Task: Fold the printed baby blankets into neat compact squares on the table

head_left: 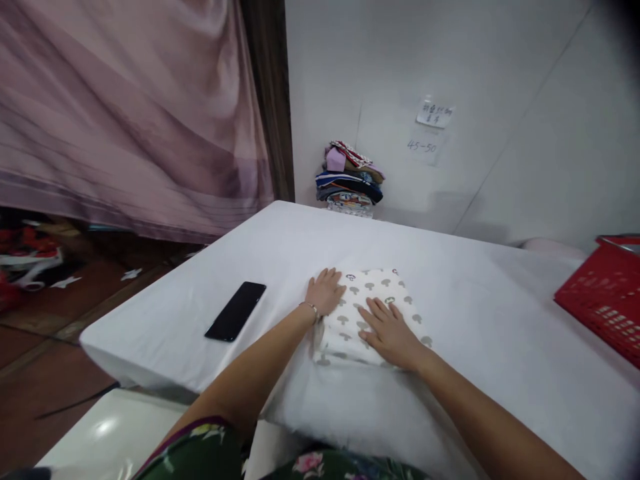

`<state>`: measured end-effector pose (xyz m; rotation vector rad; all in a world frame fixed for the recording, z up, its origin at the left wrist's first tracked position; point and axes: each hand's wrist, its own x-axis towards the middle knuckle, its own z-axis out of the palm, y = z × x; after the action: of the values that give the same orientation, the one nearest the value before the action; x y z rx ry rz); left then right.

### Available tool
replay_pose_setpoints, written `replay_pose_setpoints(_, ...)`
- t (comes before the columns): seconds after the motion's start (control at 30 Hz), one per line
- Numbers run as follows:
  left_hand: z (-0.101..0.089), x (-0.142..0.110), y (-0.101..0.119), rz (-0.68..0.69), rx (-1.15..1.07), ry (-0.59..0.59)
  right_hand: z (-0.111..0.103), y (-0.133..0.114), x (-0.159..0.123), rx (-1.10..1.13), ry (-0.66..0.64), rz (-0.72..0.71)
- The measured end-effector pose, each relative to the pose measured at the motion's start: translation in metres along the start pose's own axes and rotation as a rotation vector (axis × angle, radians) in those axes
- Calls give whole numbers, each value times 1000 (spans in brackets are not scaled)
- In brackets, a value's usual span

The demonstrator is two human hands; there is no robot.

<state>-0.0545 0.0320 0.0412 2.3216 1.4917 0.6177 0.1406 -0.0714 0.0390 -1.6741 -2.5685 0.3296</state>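
A folded white cloth (360,327) with a grey mushroom print lies near the front edge of the white-covered table (300,233). My left hand (325,292) rests flat at the cloth's left edge, fingers spread. On top of the cloth, toward its right side, my right hand (391,333) presses down with its fingers apart. Neither hand grips anything. The cloth's front edge shows stacked folds. Left of my left arm lies a black phone (236,311), screen up.
A red plastic basket (600,293) stands at the right. Behind the table's far edge, a pile of folded clothes (349,179) leans near the wall. Handwritten paper notes (434,115) hang there. A pink curtain (135,113) hangs at left, above a white stool-like surface (115,427).
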Motion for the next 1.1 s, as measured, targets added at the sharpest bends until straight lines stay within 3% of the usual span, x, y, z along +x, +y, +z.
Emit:
replay_pose_setpoints(0.07,6,2,-5,-75,11,-44,-5,-2,-1,26,-12,1)
replay_pose_setpoints(0.17,11,4,-14,-52,5,-32,-16,3,0,92,-24,-18)
replay_pose_setpoints(0.3,14,4,-21,-22,-1,-44,-27,29,17,74,118,96)
replay_pose_setpoints(0.43,16,5,-24,-21,7,-60,-16,59,40,41,134,265)
replay_pose_setpoints(0.57,15,6,-22,-32,-12,-66,-8,74,46,184,161,256)
replay_pose_setpoints(0.63,12,5,-21,-57,-59,-47,-11,79,39,384,251,283)
replay_pose_setpoints(0.77,1,-13,-20,-226,-154,85,-17,90,5,855,411,509)
replay_pose_setpoints(0.93,-18,-46,-20,-457,-262,31,-15,88,-41,1103,239,679)
replay_pose_setpoints(1.1,-31,-62,-11,-569,-422,-73,-27,75,-49,1162,161,792)
